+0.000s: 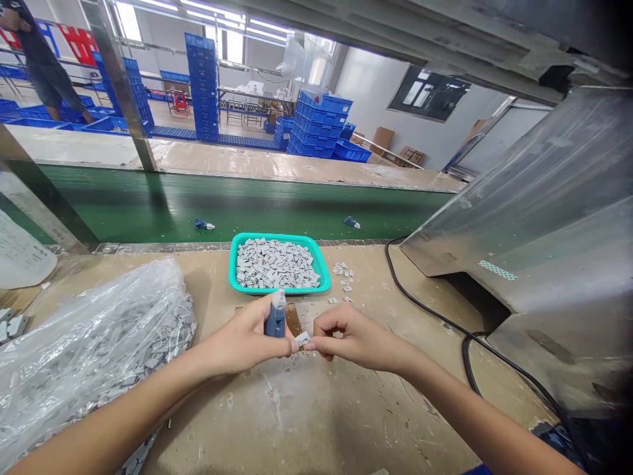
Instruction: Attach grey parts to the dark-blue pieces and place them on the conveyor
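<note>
My left hand (250, 335) is closed around a dark blue plastic part (275, 321) with a light grey tip, held upright between thumb and fingers. A small light grey plastic piece (302, 338) sits between the two hands at thumb height. My right hand (353, 336) pinches that piece from the right, its other fingers curled in. Just beyond the hands stands a turquoise basket (279, 290) heaped with the same kind of small grey pieces (277, 262). Several loose grey pieces (345, 270) lie on the table to the right of the basket.
A clear plastic bag (99, 330) of grey parts fills the table's left side. Two blue parts (204, 225) (351, 222) lie apart on the green conveyor belt (277, 208). A black cable (425, 303) runs beside a metal machine (544, 198) at right. Behind, a person (42, 63) stands near blue crates.
</note>
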Motion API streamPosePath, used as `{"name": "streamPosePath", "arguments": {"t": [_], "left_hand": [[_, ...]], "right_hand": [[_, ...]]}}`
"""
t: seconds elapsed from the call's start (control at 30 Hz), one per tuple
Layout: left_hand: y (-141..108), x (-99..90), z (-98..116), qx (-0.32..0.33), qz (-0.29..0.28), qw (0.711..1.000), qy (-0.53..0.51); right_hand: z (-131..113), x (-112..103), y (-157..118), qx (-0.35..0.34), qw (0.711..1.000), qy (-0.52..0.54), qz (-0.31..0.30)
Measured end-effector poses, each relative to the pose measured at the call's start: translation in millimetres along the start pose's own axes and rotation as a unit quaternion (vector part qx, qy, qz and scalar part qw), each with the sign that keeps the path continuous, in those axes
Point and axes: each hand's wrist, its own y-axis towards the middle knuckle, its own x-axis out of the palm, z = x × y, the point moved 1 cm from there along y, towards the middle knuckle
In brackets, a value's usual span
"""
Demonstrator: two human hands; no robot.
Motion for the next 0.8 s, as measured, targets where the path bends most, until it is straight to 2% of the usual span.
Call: {"name": "streamPosePath", "arguments": {"t": [0.07, 0.13, 0.2, 0.27, 0.33, 0.43, 0.53, 0.6, 0.63, 0.7, 0.8], "left_hand": [[1, -8.3, 1, 0.013, 0.029, 0.999, -0.005], [2, -18.6, 2, 0.029, 0.066, 0.997, 0.008], [4, -25.6, 5, 0.032, 0.080, 0.995, 0.051], [11, -24.5, 7, 0.043, 0.079, 0.987, 0.130], [26, -13.2, 10, 0.086, 0.078, 0.964, 0.239], [58, 18.0, 12, 0.157, 0.049, 0.906, 0.390], [81, 42.8, 13, 0.160, 0.065, 0.875, 0.452], [84, 41.8, 16, 0.160, 0.090, 0.863, 0.471], [83, 33.4, 19, 0.160, 0.102, 0.856, 0.481], [77, -0.7, 28, 0.149, 0.138, 0.841, 0.501], [71, -83.9, 41, 0.081, 0.210, 0.814, 0.536]], "right_hand": [[5, -5, -5, -0.015, 0.998, -0.062, 0.012], [10, -12, -13, 0.001, 0.995, -0.093, 0.036], [15, -21, -23, 0.025, 0.993, -0.092, 0.066], [21, -30, -31, 0.037, 0.991, -0.079, 0.106], [27, -37, -37, 0.044, 0.984, -0.064, 0.158], [42, -42, -43, 0.047, 0.971, -0.044, 0.230], [60, -44, -55, 0.054, 0.963, -0.042, 0.261], [73, -45, -68, 0.067, 0.960, -0.036, 0.271], [80, -46, -75, 0.074, 0.958, -0.027, 0.276], [93, -46, -89, 0.088, 0.953, -0.003, 0.291], [107, -41, -98, 0.103, 0.941, 0.039, 0.320]]}}
